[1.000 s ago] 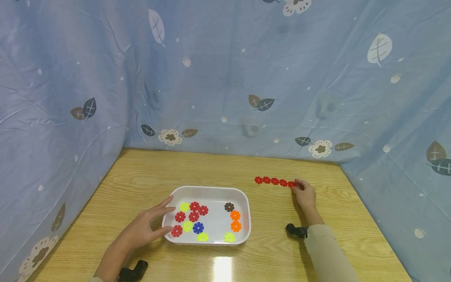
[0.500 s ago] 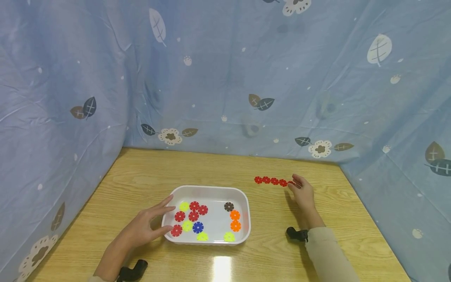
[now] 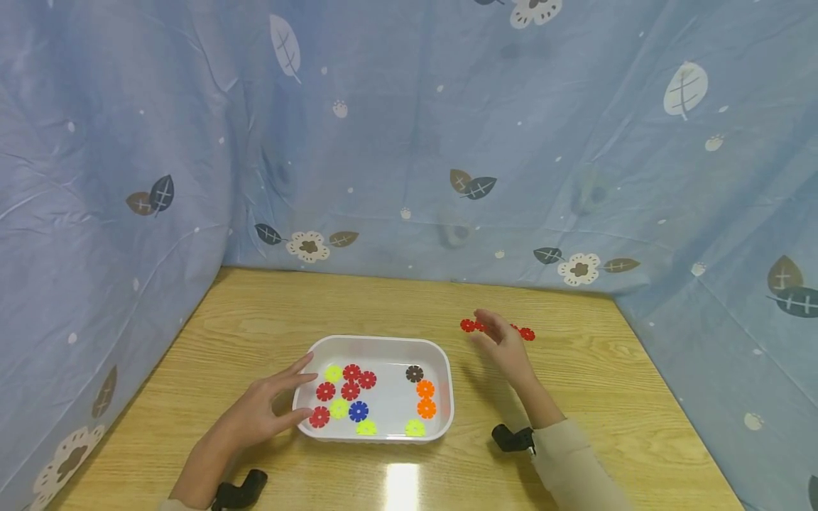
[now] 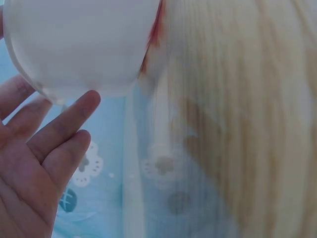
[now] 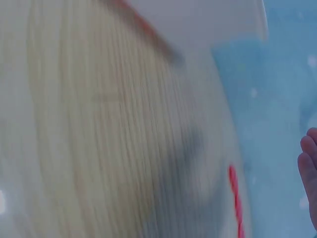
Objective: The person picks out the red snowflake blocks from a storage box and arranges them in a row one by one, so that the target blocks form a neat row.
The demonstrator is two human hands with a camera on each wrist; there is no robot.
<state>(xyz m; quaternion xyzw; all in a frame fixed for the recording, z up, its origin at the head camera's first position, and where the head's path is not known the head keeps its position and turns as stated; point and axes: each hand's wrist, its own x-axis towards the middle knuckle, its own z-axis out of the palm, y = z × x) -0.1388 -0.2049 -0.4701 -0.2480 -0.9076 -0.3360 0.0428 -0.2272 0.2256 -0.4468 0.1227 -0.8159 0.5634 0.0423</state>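
Note:
My left hand (image 3: 258, 408) holds the left end of a white plastic tray (image 3: 383, 339), thumb and fingertips over its rim. In the left wrist view, fingers (image 4: 67, 121) lie against the tray's pale wall (image 4: 89, 44). Inside the tray lie notched snowflake discs: several red (image 3: 350, 390) and yellow (image 3: 339, 409), two orange (image 3: 426, 407), one blue (image 3: 358, 411) and one brown (image 3: 414, 373). A straight row of red snowflake discs (image 3: 527, 333) lies edge to edge on the table. My right hand (image 3: 508, 355), fingers loosely extended and holding nothing visible, passes over that row, hiding its middle.
The wooden table (image 3: 575, 397) reaches back to a blue patterned curtain (image 3: 396, 142), which also hangs along both sides. A black wrist-camera mount (image 3: 511, 438) sits below my right hand, and another mount (image 3: 241, 490) is by my left wrist.
My right hand has come off the right-end red disc and moved left, over the row's middle and toward its left end. The left hand and tray stay put.

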